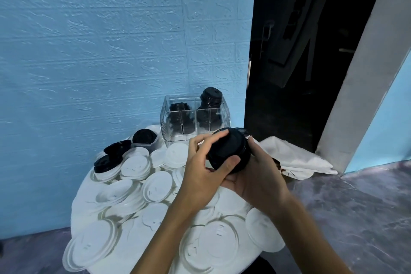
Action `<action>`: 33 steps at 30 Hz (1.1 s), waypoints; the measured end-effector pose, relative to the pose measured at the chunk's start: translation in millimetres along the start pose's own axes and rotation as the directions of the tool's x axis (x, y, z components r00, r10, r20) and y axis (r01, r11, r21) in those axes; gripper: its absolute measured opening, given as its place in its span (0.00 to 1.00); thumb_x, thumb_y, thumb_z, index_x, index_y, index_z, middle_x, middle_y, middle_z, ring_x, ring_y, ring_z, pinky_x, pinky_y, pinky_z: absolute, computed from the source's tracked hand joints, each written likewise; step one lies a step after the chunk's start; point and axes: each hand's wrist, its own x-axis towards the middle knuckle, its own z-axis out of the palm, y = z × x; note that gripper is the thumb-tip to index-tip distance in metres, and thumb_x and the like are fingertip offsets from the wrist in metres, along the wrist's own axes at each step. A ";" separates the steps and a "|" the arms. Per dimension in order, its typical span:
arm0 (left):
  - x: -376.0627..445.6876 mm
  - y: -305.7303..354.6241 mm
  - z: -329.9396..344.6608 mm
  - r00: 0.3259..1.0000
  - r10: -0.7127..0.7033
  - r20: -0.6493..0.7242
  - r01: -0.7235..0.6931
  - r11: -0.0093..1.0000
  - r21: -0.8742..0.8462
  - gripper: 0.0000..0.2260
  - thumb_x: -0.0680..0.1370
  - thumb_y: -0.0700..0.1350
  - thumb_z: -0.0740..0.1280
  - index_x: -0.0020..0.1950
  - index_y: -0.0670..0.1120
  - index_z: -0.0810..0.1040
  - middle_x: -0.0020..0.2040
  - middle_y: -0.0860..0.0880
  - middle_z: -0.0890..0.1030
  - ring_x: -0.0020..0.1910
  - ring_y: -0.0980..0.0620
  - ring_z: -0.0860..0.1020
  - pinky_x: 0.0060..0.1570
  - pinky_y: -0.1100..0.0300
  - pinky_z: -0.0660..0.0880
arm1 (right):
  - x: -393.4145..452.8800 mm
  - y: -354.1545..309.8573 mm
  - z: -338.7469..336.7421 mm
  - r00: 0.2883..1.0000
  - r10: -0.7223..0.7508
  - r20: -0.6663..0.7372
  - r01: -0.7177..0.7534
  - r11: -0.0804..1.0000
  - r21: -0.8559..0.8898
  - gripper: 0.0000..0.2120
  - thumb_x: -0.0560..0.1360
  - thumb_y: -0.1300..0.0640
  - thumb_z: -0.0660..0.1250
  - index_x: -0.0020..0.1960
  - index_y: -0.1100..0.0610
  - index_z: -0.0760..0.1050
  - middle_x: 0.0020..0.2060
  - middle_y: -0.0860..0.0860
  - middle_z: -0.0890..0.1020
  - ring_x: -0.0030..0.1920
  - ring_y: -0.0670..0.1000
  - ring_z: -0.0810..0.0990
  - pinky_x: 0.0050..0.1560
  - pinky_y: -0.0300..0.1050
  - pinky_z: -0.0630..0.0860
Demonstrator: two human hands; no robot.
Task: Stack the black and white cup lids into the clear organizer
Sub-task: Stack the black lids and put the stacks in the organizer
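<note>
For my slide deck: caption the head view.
Both hands, left hand and right hand, grip black lids near the clear organizer.

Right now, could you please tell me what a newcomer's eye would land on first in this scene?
First, the stack of black lids held mid-frame between the left hand and the right hand, above the round table. Next, the white lids strewn across that table. Behind, against the blue wall, the clear organizer already holds black lid stacks.
</note>
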 end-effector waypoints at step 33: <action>-0.8 2.3 -14.4 0.994 -0.089 0.061 0.080 0.989 0.127 0.33 0.61 0.52 0.85 0.60 0.64 0.72 0.53 0.68 0.80 0.54 0.64 0.79 0.49 0.75 0.73 | -52.3 -46.6 -72.7 0.812 -0.508 -0.287 -0.036 0.448 -0.893 0.10 0.81 0.48 0.65 0.51 0.52 0.82 0.40 0.48 0.87 0.46 0.55 0.85 0.48 0.52 0.78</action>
